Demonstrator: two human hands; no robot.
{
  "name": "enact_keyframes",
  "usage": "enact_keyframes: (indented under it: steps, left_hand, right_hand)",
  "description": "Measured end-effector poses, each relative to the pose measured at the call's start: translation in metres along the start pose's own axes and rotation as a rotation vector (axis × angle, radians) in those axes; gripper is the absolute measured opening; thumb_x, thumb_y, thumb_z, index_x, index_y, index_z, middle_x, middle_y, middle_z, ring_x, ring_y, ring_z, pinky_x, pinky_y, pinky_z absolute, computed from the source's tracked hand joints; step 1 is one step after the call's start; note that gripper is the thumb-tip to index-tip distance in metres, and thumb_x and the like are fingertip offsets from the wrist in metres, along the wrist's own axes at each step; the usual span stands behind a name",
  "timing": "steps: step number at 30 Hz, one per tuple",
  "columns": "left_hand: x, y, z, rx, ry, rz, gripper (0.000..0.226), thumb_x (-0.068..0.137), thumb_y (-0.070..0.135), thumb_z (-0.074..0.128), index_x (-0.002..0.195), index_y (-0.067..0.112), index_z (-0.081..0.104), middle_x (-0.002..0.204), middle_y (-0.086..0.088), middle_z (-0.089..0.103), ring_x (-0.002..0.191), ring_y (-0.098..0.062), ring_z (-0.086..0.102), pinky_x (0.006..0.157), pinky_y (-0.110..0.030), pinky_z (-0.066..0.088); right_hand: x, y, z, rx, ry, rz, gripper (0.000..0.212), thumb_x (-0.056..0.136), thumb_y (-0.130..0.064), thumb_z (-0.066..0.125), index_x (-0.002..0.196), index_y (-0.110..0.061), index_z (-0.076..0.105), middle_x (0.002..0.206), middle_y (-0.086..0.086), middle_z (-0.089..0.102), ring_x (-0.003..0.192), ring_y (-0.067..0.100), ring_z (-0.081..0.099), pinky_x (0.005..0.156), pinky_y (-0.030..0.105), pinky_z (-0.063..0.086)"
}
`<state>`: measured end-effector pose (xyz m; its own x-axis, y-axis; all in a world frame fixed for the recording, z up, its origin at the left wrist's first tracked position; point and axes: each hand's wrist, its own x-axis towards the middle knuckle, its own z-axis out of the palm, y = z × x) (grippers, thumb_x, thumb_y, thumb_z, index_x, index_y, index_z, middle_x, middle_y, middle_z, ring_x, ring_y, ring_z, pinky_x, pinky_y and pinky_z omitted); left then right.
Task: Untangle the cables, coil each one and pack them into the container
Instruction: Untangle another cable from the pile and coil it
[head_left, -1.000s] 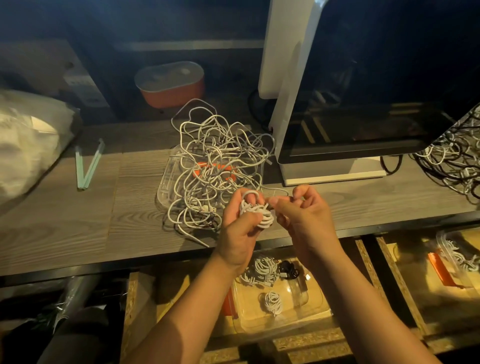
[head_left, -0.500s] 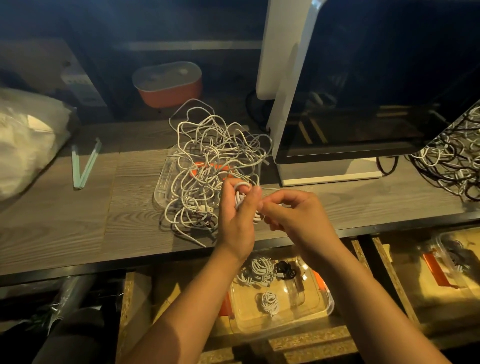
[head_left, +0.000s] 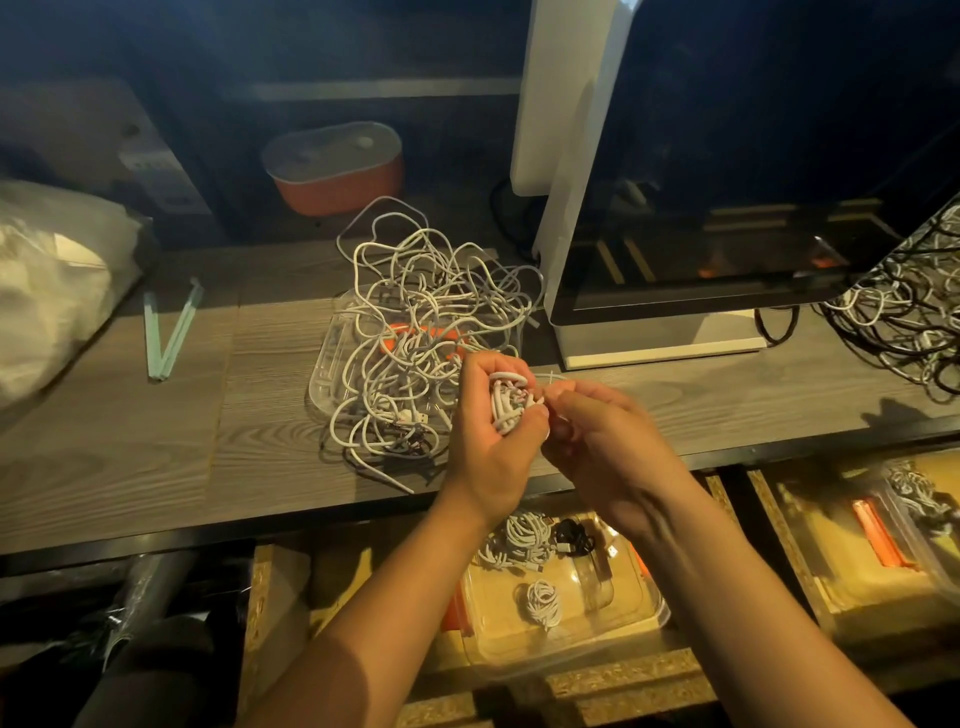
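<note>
**A:** What did the fingers have hold of?

**B:** The left hand had its fingers and thumb curled round a coiled cable, a small white bundle held over the front part of the desk. The right hand met it from the other side, and its fingertips pinched a strand at the edge of that bundle.

**B:** Just beyond the hands, a tangle of white cables lay heaped on a shallow clear tray. Something orange showed through the loops.

**A:** And the containers?

**B:** Below the desk edge, under the wrists, sat an open clear container. At its far side it held a cluster of white coils, with a black coil touching them. One small white coil lay alone nearer the person.

**A:** Any others?

**B:** A second clear container sat to the right, cut off by the frame. It held an orange piece and some cables. At the back of the desk stood an orange tub with a pale lid on, and I couldn't tell what was in it.
</note>
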<state>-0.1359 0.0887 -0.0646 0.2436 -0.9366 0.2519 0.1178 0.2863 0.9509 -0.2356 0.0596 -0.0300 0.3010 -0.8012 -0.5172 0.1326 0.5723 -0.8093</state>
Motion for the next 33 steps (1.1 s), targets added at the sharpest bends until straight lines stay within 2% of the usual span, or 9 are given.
enact_keyframes:
  steps: [3, 6, 9, 14, 19, 23, 26, 28, 33]
  left_hand:
    - [-0.001, -0.001, 0.001, -0.028, 0.024, -0.047, 0.030, 0.073, -0.005, 0.049, 0.090, 0.018, 0.042, 0.089, -0.001, 0.050, 0.071, 0.005, 0.052, 0.064, -0.012, 0.044]
    - [-0.004, -0.002, 0.002, 0.007, 0.060, -0.054, 0.030, 0.073, -0.004, 0.049, 0.090, 0.020, 0.043, 0.094, 0.002, 0.051, 0.076, 0.006, 0.053, 0.067, -0.013, 0.045]
    - [-0.003, 0.000, 0.005, 0.109, 0.112, -0.011, 0.025, 0.075, -0.001, 0.051, 0.087, 0.020, 0.044, 0.087, 0.004, 0.050, 0.073, 0.006, 0.051, 0.066, -0.010, 0.042]
    - [0.007, 0.002, 0.004, 0.327, 0.293, -0.003, 0.016, 0.086, 0.011, 0.050, 0.078, 0.024, 0.043, 0.074, 0.010, 0.047, 0.068, 0.007, 0.048, 0.064, -0.006, 0.036]
    - [0.020, -0.003, 0.006, 0.089, 0.314, -0.305, 0.015, 0.095, 0.018, 0.050, 0.081, 0.020, 0.045, 0.068, 0.007, 0.046, 0.055, 0.004, 0.045, 0.057, -0.019, 0.041]
    - [0.023, -0.002, -0.002, -0.201, 0.227, -0.448, 0.016, 0.097, 0.031, 0.042, 0.095, 0.016, 0.049, 0.074, 0.003, 0.056, 0.066, -0.008, 0.054, 0.059, -0.021, 0.047]
    - [0.022, 0.003, -0.005, -0.278, 0.189, -0.471, 0.045, 0.092, 0.046, 0.037, 0.112, 0.008, 0.050, 0.076, 0.000, 0.062, 0.061, -0.010, 0.058, 0.054, -0.021, 0.049]
    - [0.020, 0.006, -0.003, -0.271, 0.118, -0.495, 0.063, 0.083, 0.056, 0.035, 0.110, 0.003, 0.056, 0.076, -0.006, 0.063, 0.062, -0.011, 0.061, 0.053, -0.020, 0.048]
    - [0.016, 0.007, -0.001, -0.335, 0.120, -0.567, 0.050, 0.086, 0.054, 0.034, 0.103, 0.013, 0.056, 0.087, -0.004, 0.069, 0.078, -0.012, 0.068, 0.061, -0.024, 0.055]
  right_hand:
    - [0.005, 0.005, 0.003, 0.079, 0.033, -0.001, 0.013, 0.095, -0.004, 0.045, 0.099, 0.000, 0.057, 0.066, 0.008, 0.040, 0.062, 0.015, 0.039, 0.058, 0.024, 0.033]
    - [0.008, 0.010, 0.006, 0.058, 0.088, -0.024, 0.017, 0.094, -0.005, 0.047, 0.101, 0.003, 0.060, 0.080, 0.015, 0.051, 0.079, 0.027, 0.049, 0.066, 0.029, 0.040]
    - [0.007, 0.015, 0.011, -0.085, 0.143, -0.176, 0.018, 0.096, -0.009, 0.047, 0.091, 0.000, 0.061, 0.083, 0.017, 0.057, 0.082, 0.027, 0.052, 0.068, 0.035, 0.041]
    - [0.004, 0.029, 0.017, -0.357, 0.088, -0.460, 0.022, 0.097, -0.017, 0.047, 0.086, -0.002, 0.058, 0.076, 0.009, 0.057, 0.069, 0.015, 0.052, 0.060, 0.029, 0.043]
    - [0.010, 0.037, 0.013, -0.395, 0.056, -0.577, 0.021, 0.091, -0.026, 0.046, 0.081, -0.011, 0.056, 0.076, 0.007, 0.054, 0.067, 0.012, 0.049, 0.058, 0.024, 0.041]
    - [0.012, 0.026, -0.001, -0.534, -0.021, -0.644, 0.004, 0.091, -0.022, 0.058, 0.091, -0.018, 0.059, 0.095, 0.006, 0.057, 0.080, 0.016, 0.059, 0.068, 0.029, 0.052]
    - [0.015, 0.020, -0.011, -0.506, -0.083, -0.567, 0.042, 0.077, -0.034, 0.074, 0.112, -0.034, 0.052, 0.118, -0.002, 0.052, 0.101, 0.005, 0.058, 0.080, 0.023, 0.053]
    - [0.016, 0.019, -0.016, -0.586, -0.104, -0.575, 0.063, 0.071, -0.042, 0.076, 0.126, -0.038, 0.045, 0.129, -0.009, 0.046, 0.115, 0.003, 0.051, 0.092, 0.027, 0.051]
    - [0.013, 0.015, -0.019, -0.690, -0.242, -0.580, 0.052, 0.076, -0.040, 0.068, 0.124, -0.045, 0.049, 0.146, -0.021, 0.029, 0.130, -0.006, 0.034, 0.099, 0.017, 0.044]
